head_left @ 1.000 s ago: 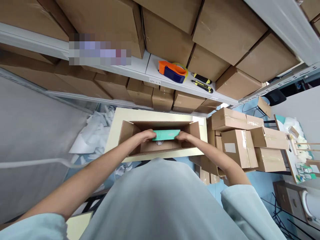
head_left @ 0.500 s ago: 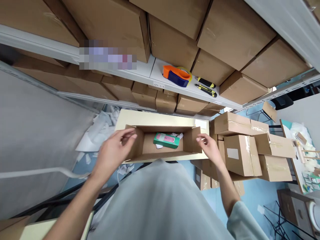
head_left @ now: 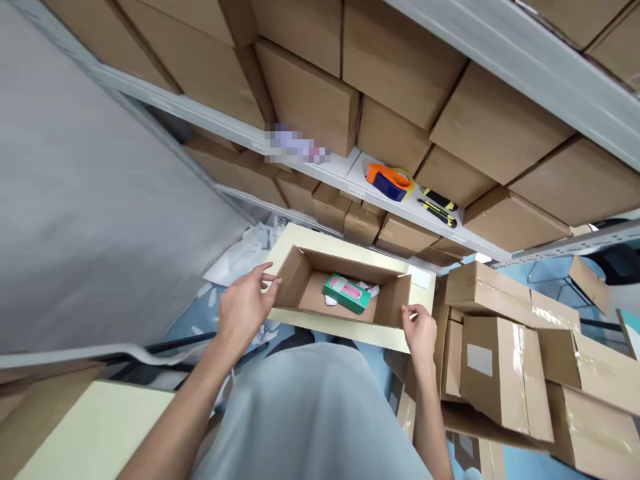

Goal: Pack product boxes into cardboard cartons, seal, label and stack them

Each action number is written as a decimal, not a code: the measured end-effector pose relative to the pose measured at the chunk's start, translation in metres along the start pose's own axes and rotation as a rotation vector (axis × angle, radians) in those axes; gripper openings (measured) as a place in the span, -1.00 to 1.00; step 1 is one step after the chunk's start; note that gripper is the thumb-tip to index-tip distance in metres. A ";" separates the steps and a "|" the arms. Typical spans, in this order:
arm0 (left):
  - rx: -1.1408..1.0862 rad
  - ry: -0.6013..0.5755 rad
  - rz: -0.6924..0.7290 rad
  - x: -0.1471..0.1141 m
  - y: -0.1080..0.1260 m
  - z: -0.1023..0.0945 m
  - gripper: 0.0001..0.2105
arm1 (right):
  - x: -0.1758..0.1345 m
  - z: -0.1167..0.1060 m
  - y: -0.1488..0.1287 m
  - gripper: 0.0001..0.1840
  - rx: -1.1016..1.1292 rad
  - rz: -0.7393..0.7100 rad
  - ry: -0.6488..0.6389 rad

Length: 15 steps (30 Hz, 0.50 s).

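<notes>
An open cardboard box (head_left: 296,275) sits on a pale yellow tabletop (head_left: 305,235). Inside it lies a small green carton (head_left: 345,294) with a pink picture on top, crumpled white paper (head_left: 370,289) beside it. My left hand (head_left: 247,303) is at the box's left end, thumb and fingers apart, the fingertips close to the outer wall; whether they touch it I cannot make out. At the right end, my right hand (head_left: 420,331) pinches the edge of the box wall between thumb and fingers.
Shelves of brown boxes (head_left: 460,167) rise behind the table. An orange and blue tape dispenser (head_left: 390,181) and two black and yellow cutters (head_left: 439,207) lie on one shelf. Stacked cartons (head_left: 500,367) stand on the right; a grey wall (head_left: 125,200) is on the left.
The view has turned, so the box appears tilted and the shelf things sit farther right. My right hand has closed onto the box's right edge. The left hand stays by the left end.
</notes>
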<state>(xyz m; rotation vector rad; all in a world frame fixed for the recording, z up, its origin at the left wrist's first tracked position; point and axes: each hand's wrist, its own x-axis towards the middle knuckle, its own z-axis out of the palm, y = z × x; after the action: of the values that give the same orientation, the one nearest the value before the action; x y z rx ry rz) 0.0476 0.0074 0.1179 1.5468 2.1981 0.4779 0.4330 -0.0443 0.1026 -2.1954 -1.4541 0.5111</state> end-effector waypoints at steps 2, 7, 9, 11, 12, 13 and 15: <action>-0.001 0.014 -0.033 -0.010 -0.002 -0.004 -0.48 | 0.003 0.000 -0.006 -0.33 0.013 -0.047 -0.014; -0.067 0.082 -0.266 -0.061 -0.024 -0.031 -0.48 | 0.011 -0.006 -0.021 -0.27 0.111 -0.149 -0.087; -0.090 0.140 -0.352 -0.087 -0.036 -0.046 -0.47 | 0.015 -0.007 -0.030 -0.26 0.139 -0.196 -0.150; -0.101 0.205 -0.416 -0.112 -0.050 -0.060 -0.47 | 0.015 -0.005 -0.042 -0.26 0.158 -0.257 -0.217; -0.103 0.237 -0.441 -0.124 -0.058 -0.066 -0.48 | 0.012 -0.002 -0.049 -0.25 0.164 -0.292 -0.244; -0.106 0.265 -0.459 -0.134 -0.067 -0.073 -0.48 | 0.008 0.001 -0.058 -0.25 0.170 -0.329 -0.264; -0.115 0.311 -0.481 -0.154 -0.089 -0.085 -0.49 | -0.007 0.011 -0.078 -0.25 0.177 -0.403 -0.288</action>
<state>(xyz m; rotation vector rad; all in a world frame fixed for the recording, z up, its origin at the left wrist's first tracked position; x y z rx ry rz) -0.0213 -0.1708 0.1667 0.8817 2.6130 0.7060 0.3657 -0.0222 0.1378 -1.6813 -1.8627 0.7990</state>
